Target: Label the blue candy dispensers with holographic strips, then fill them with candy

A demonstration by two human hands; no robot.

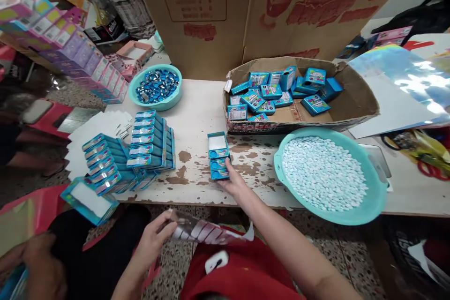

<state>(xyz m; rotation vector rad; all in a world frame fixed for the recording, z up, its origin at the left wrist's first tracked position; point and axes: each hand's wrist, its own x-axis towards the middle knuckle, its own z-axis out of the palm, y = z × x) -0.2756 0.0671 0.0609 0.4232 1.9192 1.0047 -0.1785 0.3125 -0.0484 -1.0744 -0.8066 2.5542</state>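
Note:
My left hand [156, 236] pinches one end of a clear plastic piece with pale stripes [207, 231] above my lap, below the table edge. On the table, my right hand [231, 182] grips the right side of a short row of small blue boxes [218, 164]. A white panel shows at the far end of that row. Beyond my right hand, several similar blue boxes [271, 91] lie loose in a cut-down cardboard box [355, 96]. Stacked blue display packs [146, 138] stand to the left of the row.
A turquoise basin [378, 204] of small white pieces stands right. A turquoise bowl [133, 93] of blue and silver pieces sits back left. White cards [79, 145] lie at left, near another person's hand [44, 262]. A large carton [207, 56] walls the back.

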